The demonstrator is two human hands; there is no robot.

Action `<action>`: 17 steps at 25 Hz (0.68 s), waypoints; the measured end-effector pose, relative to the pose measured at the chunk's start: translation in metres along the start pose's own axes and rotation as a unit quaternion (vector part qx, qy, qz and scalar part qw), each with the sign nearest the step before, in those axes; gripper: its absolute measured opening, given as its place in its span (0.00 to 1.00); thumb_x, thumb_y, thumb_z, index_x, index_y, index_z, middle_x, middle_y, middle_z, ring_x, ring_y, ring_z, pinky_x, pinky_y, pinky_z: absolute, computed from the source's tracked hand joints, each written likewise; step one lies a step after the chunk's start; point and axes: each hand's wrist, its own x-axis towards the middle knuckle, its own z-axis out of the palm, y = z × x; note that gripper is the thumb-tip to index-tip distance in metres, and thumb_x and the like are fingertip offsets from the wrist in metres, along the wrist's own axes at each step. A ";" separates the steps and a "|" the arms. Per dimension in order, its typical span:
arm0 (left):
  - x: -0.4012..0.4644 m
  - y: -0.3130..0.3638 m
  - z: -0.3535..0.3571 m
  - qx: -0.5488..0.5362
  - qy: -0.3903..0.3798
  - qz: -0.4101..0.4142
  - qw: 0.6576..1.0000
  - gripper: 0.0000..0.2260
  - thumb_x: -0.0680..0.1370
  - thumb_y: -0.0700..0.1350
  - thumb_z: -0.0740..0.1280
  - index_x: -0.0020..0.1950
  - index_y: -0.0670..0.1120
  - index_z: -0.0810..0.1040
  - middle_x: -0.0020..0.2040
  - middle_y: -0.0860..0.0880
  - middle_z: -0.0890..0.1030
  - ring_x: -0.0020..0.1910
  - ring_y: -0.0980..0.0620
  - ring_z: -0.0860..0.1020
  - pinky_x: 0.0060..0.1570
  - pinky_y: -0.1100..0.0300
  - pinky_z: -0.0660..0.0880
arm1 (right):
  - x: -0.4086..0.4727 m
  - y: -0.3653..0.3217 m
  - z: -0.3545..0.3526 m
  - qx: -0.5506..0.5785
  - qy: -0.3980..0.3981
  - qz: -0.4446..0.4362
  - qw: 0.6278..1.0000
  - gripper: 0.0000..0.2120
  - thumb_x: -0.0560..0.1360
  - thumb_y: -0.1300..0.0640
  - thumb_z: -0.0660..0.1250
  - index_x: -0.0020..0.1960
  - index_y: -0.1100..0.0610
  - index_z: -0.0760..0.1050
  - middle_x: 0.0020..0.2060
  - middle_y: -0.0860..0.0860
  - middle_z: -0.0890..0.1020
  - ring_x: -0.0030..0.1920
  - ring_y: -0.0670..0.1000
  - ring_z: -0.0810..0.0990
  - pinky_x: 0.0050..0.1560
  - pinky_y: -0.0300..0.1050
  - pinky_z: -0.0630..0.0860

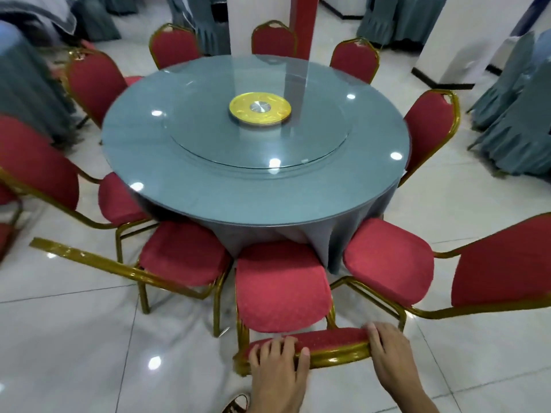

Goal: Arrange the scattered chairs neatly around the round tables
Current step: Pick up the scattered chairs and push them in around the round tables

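Note:
A round table (185,186) with a grey-blue cloth and glass top stands in the middle, ringed by several red chairs with gold frames. The nearest chair (280,287) faces the table, its seat front just under the cloth's hem. My left hand (278,362) grips the top of its backrest on the left side, fingers curled over the red padding. My right hand (387,350) grips the same backrest top at its right end. Neighbouring chairs sit close on the left (182,251) and right (387,257) of it.
A glass turntable with a gold hub (259,108) lies on the table. A red and white pillar (301,22) rises behind it. Cloth-draped tables (515,123) stand at right and another (26,93) at left. Glossy white floor tiles (74,353) spread around me.

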 end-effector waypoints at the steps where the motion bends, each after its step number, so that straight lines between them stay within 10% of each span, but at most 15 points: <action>1: -0.002 0.003 0.004 -0.013 0.037 -0.014 0.999 0.26 0.78 0.64 0.39 0.68 0.62 0.67 0.65 0.60 0.71 0.67 0.56 0.66 0.73 0.52 0.53 | -0.002 0.003 0.000 0.007 0.007 -0.016 1.000 0.14 0.84 0.48 0.52 0.45 0.43 0.73 0.42 0.42 0.78 0.48 0.48 0.76 0.56 0.50 0.73; 7: 0.005 0.003 0.019 -0.075 0.206 -0.030 0.975 0.21 0.77 0.59 0.50 0.60 0.55 0.77 0.55 0.56 0.79 0.59 0.52 0.75 0.73 0.48 0.61 | -0.031 0.005 0.019 0.016 0.092 -0.052 0.994 0.16 0.84 0.45 0.47 0.42 0.48 0.68 0.38 0.45 0.71 0.44 0.51 0.70 0.56 0.55 0.70; 17: 0.112 -0.014 -0.029 -0.061 0.247 0.011 0.967 0.20 0.77 0.56 0.50 0.55 0.51 0.79 0.49 0.54 0.80 0.52 0.52 0.76 0.68 0.44 0.65 | 0.054 -0.048 0.028 0.022 0.085 -0.068 0.994 0.22 0.81 0.44 0.45 0.49 0.51 0.75 0.44 0.49 0.75 0.50 0.56 0.74 0.72 0.68 0.60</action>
